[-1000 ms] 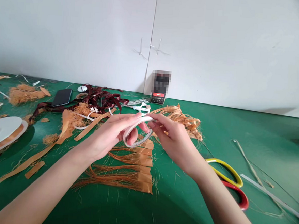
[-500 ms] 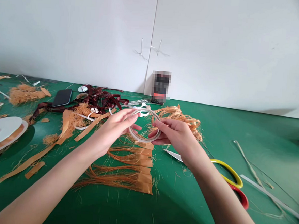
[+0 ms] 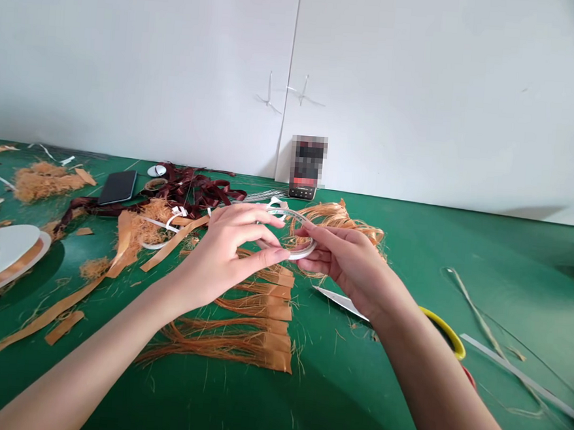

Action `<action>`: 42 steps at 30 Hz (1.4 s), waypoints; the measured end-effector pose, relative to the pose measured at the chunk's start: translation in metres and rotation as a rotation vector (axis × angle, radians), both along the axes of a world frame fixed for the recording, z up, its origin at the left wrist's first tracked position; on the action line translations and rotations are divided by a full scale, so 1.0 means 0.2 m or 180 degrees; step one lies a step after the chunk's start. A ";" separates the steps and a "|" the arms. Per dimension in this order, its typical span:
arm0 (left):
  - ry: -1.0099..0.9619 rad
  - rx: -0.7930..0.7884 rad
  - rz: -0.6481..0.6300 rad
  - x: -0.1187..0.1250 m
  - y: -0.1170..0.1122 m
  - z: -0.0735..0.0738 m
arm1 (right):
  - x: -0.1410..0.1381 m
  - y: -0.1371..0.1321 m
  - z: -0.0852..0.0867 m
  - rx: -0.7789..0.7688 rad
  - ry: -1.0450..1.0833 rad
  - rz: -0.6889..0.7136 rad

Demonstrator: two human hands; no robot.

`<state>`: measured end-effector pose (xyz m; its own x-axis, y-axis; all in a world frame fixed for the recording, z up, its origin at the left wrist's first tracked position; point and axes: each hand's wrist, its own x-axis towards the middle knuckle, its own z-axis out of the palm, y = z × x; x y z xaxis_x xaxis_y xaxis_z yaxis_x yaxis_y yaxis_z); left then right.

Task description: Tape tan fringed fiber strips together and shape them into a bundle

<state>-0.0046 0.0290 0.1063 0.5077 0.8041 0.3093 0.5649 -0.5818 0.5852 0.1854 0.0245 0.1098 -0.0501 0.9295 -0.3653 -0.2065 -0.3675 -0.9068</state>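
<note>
Above the green table, a narrow roll of tape (image 3: 303, 253) is held up between both hands, tilted nearly edge-on. My right hand (image 3: 355, 262) pinches its right side between thumb and fingers. On the left side, the thumb of my left hand (image 3: 230, 247) presses the lower rim, with its fingers curved around the far part, which they partly hide. Below lie several fringed strips of orange-brown ribbon (image 3: 279, 306), with long loose threads running left. Behind my right hand sits a bundle of shiny tan ribbon fibres (image 3: 338, 217).
Scissors (image 3: 439, 327) lie under my right forearm, blades pointing left. A ribbon spool (image 3: 4, 254), frayed fibres (image 3: 48, 182), dark brown ribbon (image 3: 195, 186) and a black phone (image 3: 118, 187) are at left. Another phone (image 3: 305, 167) leans on the white wall (image 3: 424, 87).
The tape roll has tipped from facing me to almost edge-on and shifted slightly right. My left hand has turned, its fingers now over the roll and its thumb at the lower rim.
</note>
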 end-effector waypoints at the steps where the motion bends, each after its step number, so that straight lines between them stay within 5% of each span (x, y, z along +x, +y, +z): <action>1: 0.0032 0.0005 -0.0071 0.00 0.00 0.00 | 0.00 0.00 0.00 0.0004 -0.0027 0.0015; 11: -0.0004 -0.1354 -0.0865 -0.01 -0.01 0.03 | 0.04 0.02 -0.02 0.0193 -0.0302 0.0165; 15: -0.0238 -0.1561 -0.0658 0.00 0.00 0.00 | 0.03 0.01 -0.04 0.0416 -0.1186 0.0135; 19: -0.0428 -0.1711 -0.0464 0.00 0.00 -0.02 | 0.02 0.02 -0.07 0.1237 -0.2174 0.0349; 22: -0.0446 -0.1857 -0.0458 0.01 0.00 -0.01 | 0.03 0.02 -0.08 0.1436 -0.1985 0.0627; 29: -0.0545 -0.2102 -0.0450 0.02 -0.02 0.00 | 0.04 0.00 -0.06 0.1038 -0.2040 0.0890; 34: -0.0464 -0.2175 -0.0749 0.01 0.01 -0.03 | 0.05 0.00 -0.06 0.1129 -0.2102 0.0892; 42: -0.0261 -0.2394 -0.1115 -0.01 0.02 0.03 | 0.05 0.00 -0.05 0.1108 -0.2080 0.0809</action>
<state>-0.0069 0.0324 0.1128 0.7661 0.6107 -0.2003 0.3626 -0.1533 0.9193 0.1963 0.0254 0.0996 -0.1519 0.9849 -0.0835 0.4613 -0.0041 -0.8873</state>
